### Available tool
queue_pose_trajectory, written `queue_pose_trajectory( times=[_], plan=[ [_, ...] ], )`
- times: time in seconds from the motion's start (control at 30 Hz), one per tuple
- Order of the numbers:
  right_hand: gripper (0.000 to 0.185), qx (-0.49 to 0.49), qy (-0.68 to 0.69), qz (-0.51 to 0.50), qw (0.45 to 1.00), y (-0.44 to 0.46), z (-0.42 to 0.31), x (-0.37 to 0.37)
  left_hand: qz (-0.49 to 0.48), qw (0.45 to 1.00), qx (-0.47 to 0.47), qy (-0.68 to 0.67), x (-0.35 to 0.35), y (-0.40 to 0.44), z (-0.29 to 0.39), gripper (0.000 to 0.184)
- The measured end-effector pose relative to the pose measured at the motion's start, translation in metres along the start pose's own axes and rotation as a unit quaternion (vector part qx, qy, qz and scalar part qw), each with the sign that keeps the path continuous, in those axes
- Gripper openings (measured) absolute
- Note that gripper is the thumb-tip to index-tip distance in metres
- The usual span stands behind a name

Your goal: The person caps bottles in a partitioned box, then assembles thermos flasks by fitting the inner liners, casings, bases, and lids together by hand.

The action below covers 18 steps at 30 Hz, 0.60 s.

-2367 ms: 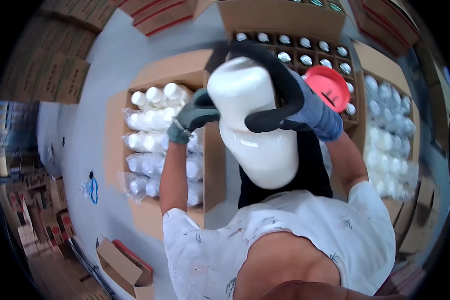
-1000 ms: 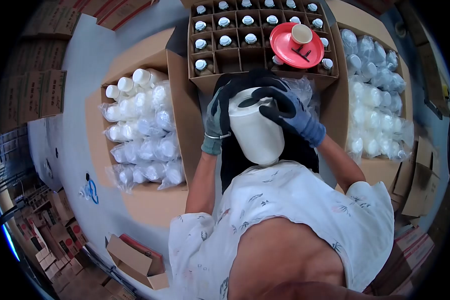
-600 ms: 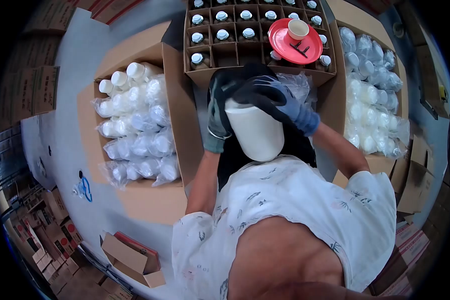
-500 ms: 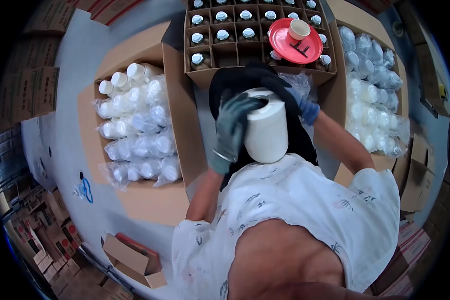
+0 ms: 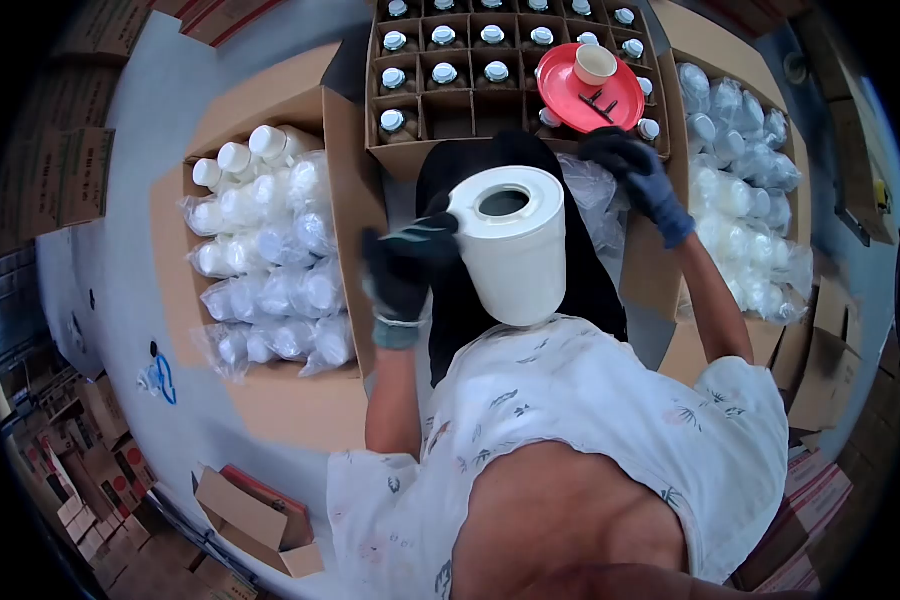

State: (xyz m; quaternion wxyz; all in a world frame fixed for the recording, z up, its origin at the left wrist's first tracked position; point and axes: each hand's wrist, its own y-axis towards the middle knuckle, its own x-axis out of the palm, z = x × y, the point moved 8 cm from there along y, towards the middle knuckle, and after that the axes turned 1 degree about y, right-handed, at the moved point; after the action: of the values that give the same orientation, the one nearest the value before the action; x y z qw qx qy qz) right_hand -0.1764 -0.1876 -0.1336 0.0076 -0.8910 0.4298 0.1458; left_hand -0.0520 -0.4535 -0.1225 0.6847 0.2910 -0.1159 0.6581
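A white cylindrical tub [image 5: 515,265] with a round hole in its top stands tilted in my lap. My left hand [image 5: 408,265], in a dark glove with a pale cuff, is at the tub's left side, its fingertips near the rim. Motion smears those fingers, and I cannot tell whether they touch the tub. Gloved in dark blue, my right hand [image 5: 638,180] is apart from the tub, fingers stretched toward the lower edge of a red plate [image 5: 560,88]. On the plate sit a small cream cup [image 5: 596,64] and two small dark pieces [image 5: 600,104].
Ahead stands a divided carton [image 5: 410,155] of white-capped brown bottles [image 5: 443,74]. Open boxes at left [image 5: 355,200] and right [image 5: 658,230] hold white bottles in clear plastic. Crumpled clear plastic [image 5: 592,195] lies beside my right leg. A small open carton [image 5: 250,525] sits lower left.
Both hands have left the tub's top: the left moved left and down, the right moved right toward the plate. The tub's opening is now uncovered, and its top has shifted slightly left.
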Motion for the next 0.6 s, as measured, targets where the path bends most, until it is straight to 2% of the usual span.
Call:
queue_pose_trajectory(
  times=[0.03, 0.07, 0.1, 0.13, 0.2, 0.23, 0.3, 0.33, 0.37, 0.4, 0.43, 0.47, 0.5, 0.53, 0.57, 0.6],
  plan=[
    [0.026, 0.022, 0.009, 0.037, 0.999, -0.005, -0.002, -0.013, 0.006, 0.984, 0.001, -0.176, -0.005, -0.002, 0.011, 0.057],
    [0.023, 0.093, 0.139, 0.079, 0.983, -0.007, 0.001, 0.008, 0.107, 0.990, -0.013, 0.091, -0.038, -0.005, -0.016, 0.046],
    [0.023, 0.006, 0.054, 0.037, 0.998, -0.010, -0.002, 0.031, 0.196, 0.914, -0.043, 0.352, -0.069, -0.024, -0.033, 0.037],
    [0.024, -0.087, -0.026, 0.009, 0.996, -0.014, -0.005, 0.054, 0.179, 0.954, -0.080, 0.229, -0.078, -0.045, -0.047, 0.038],
    [0.037, -0.138, -0.062, -0.134, 0.979, 0.018, -0.055, 0.055, 0.115, 0.987, -0.112, -0.028, -0.082, -0.038, -0.051, 0.040],
    [0.028, -0.034, -0.021, -0.039, 0.998, 0.016, -0.013, 0.019, 0.112, 0.987, -0.087, -0.068, -0.076, -0.034, -0.040, 0.043],
    [0.029, 0.076, 0.031, 0.037, 0.996, 0.017, -0.015, -0.003, 0.101, 0.983, -0.039, -0.150, -0.035, -0.008, 0.003, 0.050],
    [0.036, 0.063, 0.115, 0.028, 0.991, 0.017, -0.023, 0.022, 0.102, 0.969, -0.048, 0.220, -0.055, -0.009, -0.016, 0.054],
    [0.039, 0.008, 0.049, -0.021, 0.999, 0.014, -0.019, 0.037, 0.083, 0.892, 0.002, 0.444, -0.050, -0.016, -0.017, 0.055],
    [0.042, -0.052, -0.013, -0.062, 0.997, 0.012, -0.022, 0.054, 0.092, 0.758, 0.053, 0.644, -0.037, -0.019, -0.013, 0.057],
    [0.042, -0.106, -0.061, -0.101, 0.987, 0.022, -0.025, 0.055, 0.073, 0.911, 0.041, 0.404, -0.043, -0.013, -0.010, 0.055],
    [0.042, -0.001, -0.033, -0.038, 0.999, 0.022, 0.004, 0.021, 0.040, 0.991, 0.018, 0.130, -0.032, -0.003, 0.007, 0.052],
    [0.042, 0.074, -0.075, -0.012, 0.994, 0.020, 0.037, -0.015, 0.038, 0.998, 0.008, -0.057, -0.037, -0.005, 0.008, 0.050],
    [0.043, 0.085, 0.014, -0.004, 0.996, 0.016, 0.026, -0.008, 0.042, 0.969, -0.002, -0.242, -0.043, -0.008, 0.009, 0.049],
    [0.044, 0.090, 0.097, 0.003, 0.991, 0.020, 0.013, 0.000, 0.223, 0.971, -0.072, 0.051, -0.049, -0.009, 0.006, 0.047],
    [0.045, 0.043, 0.035, -0.009, 0.998, 0.026, 0.003, 0.022, 0.165, 0.929, -0.023, 0.331, -0.060, -0.013, -0.004, 0.045]
  ],
)
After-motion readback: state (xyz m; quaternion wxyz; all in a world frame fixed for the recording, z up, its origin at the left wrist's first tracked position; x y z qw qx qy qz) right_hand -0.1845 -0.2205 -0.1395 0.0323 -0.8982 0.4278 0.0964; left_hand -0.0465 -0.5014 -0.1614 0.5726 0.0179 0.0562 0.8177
